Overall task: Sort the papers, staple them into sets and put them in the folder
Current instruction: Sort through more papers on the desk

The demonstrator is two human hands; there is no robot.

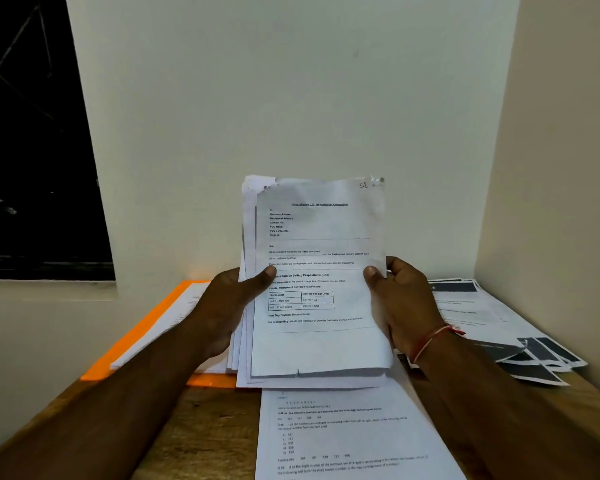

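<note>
Wooden table in a corner of pale walls, dark window at the left.

The table is brown with a visible grain; its bare top shows at the lower left and again at the far right edge. Behind it rises a plain off-white wall, smooth but for a small faint mark high up near the middle. A side wall of the same colour meets it at the right, making the corner in which the table stands. At the upper left is a window, black, with thin pale lines crossing it. Below it runs a pale sill.
</note>
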